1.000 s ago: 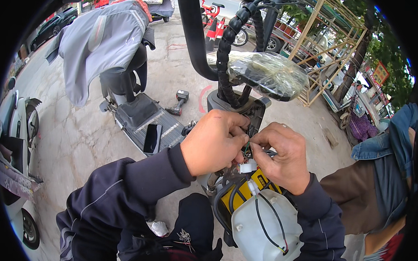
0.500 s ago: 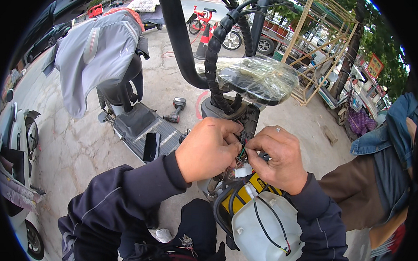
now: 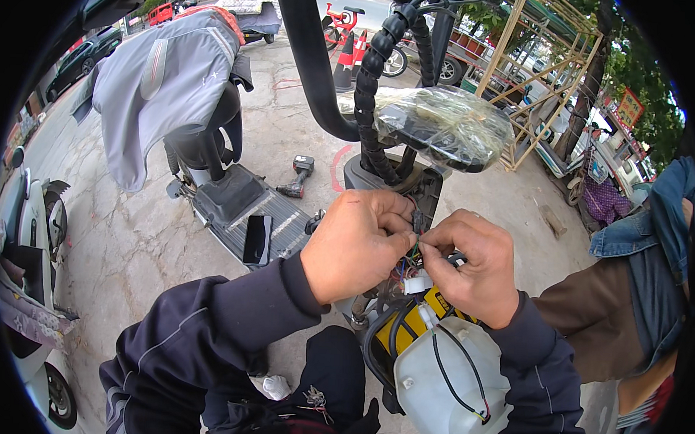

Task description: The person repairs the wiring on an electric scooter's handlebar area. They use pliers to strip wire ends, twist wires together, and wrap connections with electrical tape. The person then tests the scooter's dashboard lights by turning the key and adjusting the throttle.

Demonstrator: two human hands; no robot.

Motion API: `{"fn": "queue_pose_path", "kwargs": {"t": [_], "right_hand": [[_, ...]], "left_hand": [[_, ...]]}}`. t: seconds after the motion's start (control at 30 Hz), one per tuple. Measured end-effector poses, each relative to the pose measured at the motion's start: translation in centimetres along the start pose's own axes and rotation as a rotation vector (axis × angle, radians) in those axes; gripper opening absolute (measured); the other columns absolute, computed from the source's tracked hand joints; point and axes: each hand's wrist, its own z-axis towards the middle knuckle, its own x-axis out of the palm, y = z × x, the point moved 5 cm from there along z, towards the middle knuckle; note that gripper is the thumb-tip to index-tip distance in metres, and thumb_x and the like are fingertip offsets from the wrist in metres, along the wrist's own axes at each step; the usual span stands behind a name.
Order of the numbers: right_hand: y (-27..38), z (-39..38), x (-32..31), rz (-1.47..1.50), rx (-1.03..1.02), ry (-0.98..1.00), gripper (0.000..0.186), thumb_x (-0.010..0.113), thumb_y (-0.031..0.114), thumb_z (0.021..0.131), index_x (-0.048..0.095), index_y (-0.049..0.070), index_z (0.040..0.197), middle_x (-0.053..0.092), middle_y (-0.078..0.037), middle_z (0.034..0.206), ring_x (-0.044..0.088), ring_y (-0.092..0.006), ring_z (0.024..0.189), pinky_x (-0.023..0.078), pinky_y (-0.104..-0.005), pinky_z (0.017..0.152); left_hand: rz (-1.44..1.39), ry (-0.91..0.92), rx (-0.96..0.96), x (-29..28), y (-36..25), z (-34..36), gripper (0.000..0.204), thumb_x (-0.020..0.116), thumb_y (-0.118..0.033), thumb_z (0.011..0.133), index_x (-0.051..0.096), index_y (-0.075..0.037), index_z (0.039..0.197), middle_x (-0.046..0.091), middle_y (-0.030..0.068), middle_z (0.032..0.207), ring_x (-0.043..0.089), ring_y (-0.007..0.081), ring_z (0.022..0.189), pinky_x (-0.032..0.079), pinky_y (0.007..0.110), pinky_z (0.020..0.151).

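Note:
My left hand (image 3: pixel 359 246) and my right hand (image 3: pixel 472 261) meet fingertip to fingertip over the opened front of a scooter. Both are closed in a pinch on a thin wire, mostly hidden by the fingers. Just below them run several coloured wires (image 3: pixel 408 266), with a white plastic connector (image 3: pixel 418 284) among them. Under the right hand lies a yellow-and-black box (image 3: pixel 439 303). A translucent white plastic shell (image 3: pixel 455 385) with two dark leads hangs below the right wrist.
Ahead rise the black handlebar (image 3: pixel 312 78) and a display wrapped in clear film (image 3: pixel 442 128). A cordless power tool (image 3: pixel 297 177) lies on the ground; a phone (image 3: pixel 257 239) rests on another scooter's footboard (image 3: pixel 241 202). At right is a person in brown trousers (image 3: pixel 601 306).
The view has shifted slightly, so the scene sits a little to the right. Both hands keep their pinch; the green wire seen between the fingertips before is now mostly covered.

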Motion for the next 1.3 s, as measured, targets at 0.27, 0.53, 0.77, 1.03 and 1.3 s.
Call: {"fn": "queue_pose_path", "kwargs": {"t": [0.27,0.53,0.77,1.03,1.3], "right_hand": [[-0.9,-0.4,0.2,0.165,0.190,-0.003,0.006,0.073,-0.003,0.079,0.075,0.000,0.083,0.070,-0.010,0.078,0.067,-0.0171,0.064,0.051,-0.0291,0.059],[-0.8,0.1,-0.1,0.171,0.095,0.081,0.007,0.074,-0.005,0.081,0.075,-0.003,0.087,0.071,-0.011,0.083,0.069,-0.0196,0.072,0.053,-0.0307,0.067],[-1.0,0.6,-0.4,0.147,0.016,0.127,0.010,0.073,-0.006,0.080,0.074,-0.002,0.089,0.071,-0.012,0.085,0.069,-0.0223,0.074,0.053,-0.0325,0.067],[-0.5,0.7,-0.5,0.014,-0.126,0.112,0.016,0.073,-0.002,0.074,0.072,0.006,0.088,0.067,-0.011,0.084,0.067,-0.0292,0.073,0.053,-0.0373,0.064],[1.5,-0.3,-1.1,-0.341,-0.476,0.013,0.027,0.080,0.003,0.066,0.072,0.007,0.092,0.065,-0.005,0.088,0.065,-0.0242,0.071,0.051,-0.0361,0.064]], "left_hand": [[0.033,-0.016,0.052,0.1,0.3,0.0,0.040,0.072,0.005,0.089,0.058,0.014,0.125,0.075,0.0109,0.097,0.067,0.0070,0.071,0.053,0.021,0.055],[0.041,-0.046,0.080,0.2,0.8,0.1,0.041,0.074,0.008,0.086,0.058,0.014,0.124,0.075,0.0143,0.100,0.070,0.0095,0.082,0.056,0.022,0.069],[0.024,-0.068,0.009,0.0,0.2,-0.2,0.042,0.076,0.002,0.086,0.059,0.013,0.123,0.075,0.0106,0.093,0.064,0.0058,0.068,0.050,0.022,0.053],[-0.064,-0.059,-0.037,0.2,-0.4,-0.3,0.041,0.075,0.002,0.087,0.059,0.014,0.122,0.074,0.0103,0.089,0.060,0.0067,0.058,0.048,0.022,0.049],[-0.090,-0.061,-0.058,0.2,-0.4,-0.3,0.040,0.074,0.003,0.088,0.058,0.014,0.123,0.074,0.0099,0.085,0.058,0.0070,0.054,0.047,0.022,0.048]]}}
